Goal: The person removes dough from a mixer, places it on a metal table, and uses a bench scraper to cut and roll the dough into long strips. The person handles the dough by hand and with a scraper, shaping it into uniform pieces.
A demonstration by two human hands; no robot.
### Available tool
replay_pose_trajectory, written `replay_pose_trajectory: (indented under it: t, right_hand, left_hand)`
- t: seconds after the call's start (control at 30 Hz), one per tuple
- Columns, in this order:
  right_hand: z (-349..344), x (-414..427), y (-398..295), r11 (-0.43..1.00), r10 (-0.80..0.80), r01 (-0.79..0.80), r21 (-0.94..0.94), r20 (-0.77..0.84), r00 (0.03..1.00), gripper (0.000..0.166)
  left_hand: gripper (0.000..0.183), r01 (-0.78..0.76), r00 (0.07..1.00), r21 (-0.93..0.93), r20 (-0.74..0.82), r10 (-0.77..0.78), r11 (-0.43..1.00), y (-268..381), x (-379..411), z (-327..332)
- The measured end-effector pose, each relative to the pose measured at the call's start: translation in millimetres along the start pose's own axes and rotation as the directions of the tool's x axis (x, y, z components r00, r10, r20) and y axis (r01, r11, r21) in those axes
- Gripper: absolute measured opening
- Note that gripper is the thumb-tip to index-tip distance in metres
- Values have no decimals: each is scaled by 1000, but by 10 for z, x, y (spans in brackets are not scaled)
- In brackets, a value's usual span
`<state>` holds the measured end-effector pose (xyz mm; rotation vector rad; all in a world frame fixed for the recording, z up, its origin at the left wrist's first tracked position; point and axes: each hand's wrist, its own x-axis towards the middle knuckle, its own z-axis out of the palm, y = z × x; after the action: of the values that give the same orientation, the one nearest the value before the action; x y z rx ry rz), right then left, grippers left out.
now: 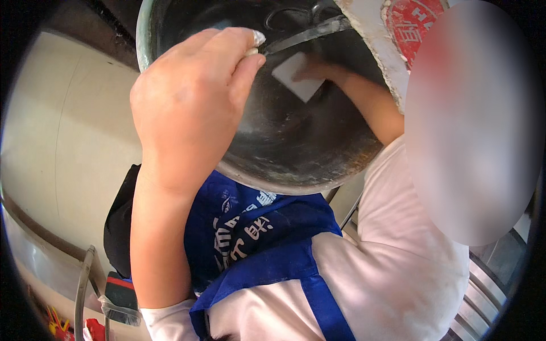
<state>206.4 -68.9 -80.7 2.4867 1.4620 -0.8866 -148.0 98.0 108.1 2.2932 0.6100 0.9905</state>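
My left hand (187, 91) is raised over the left rim of a metal mixing bowl (281, 160), fingers curled and thumb near the forefinger. White paste, like dough, coats a fingertip. The end of a pale-smeared metal bar (311, 36) meets these fingertips; whether they grip it is hidden. Inside the bowl, my right hand (313, 70), blurred, holds a flat white dough scraper (303, 83) low against the dark inner wall. Faint whitish residue streaks the bowl's inside.
A white machine body (371, 25) with crusted edges and a red lettered badge (413, 32) overhangs the bowl's right. A blue apron (264, 238) lies close below the rim. Metal tubing (83, 290) stands lower left, metal slats (482, 294) lower right. A blurred oval covers the right side.
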Motion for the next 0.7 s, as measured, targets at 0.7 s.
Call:
replay_pose_trajectory:
  t: [0.7]
  right_hand:
    - [99, -324, -1737, 971, -239, 228, 73, 350, 906, 48]
  left_hand:
    - [24, 168, 750, -906, -139, -647, 389, -241, 22, -524]
